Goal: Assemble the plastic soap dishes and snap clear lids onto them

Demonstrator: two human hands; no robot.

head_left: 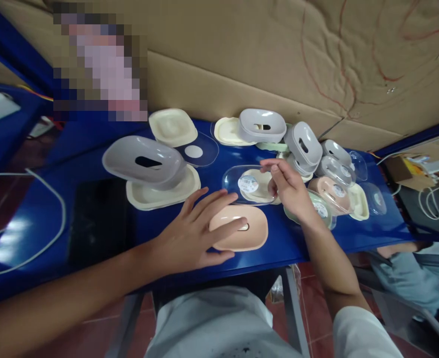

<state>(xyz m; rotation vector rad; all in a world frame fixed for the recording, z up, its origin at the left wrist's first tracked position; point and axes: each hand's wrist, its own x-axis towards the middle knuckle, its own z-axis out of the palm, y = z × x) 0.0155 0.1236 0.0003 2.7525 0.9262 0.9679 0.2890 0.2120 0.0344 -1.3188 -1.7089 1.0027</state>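
Observation:
My left hand (197, 231) lies open with its fingers spread flat on a peach soap-dish insert (247, 233) near the front edge of the blue table (103, 164). My right hand (288, 191) is curled, its fingers pinching the right end of a clear plastic lid (234, 181) that covers a cream tray with a round label (248, 184). Just right of that hand sit a green dish (324, 211) and a pink dish (333, 194), each under a clear lid.
A grey insert (145, 161) rests tilted on a cream tray (160, 196) at left. More grey inserts (262, 125), cream trays (172, 127) and clear lids (200, 149) crowd the back. Cardboard stands behind. A white cable (51, 199) loops left. Another person's arm (402, 251) shows at right.

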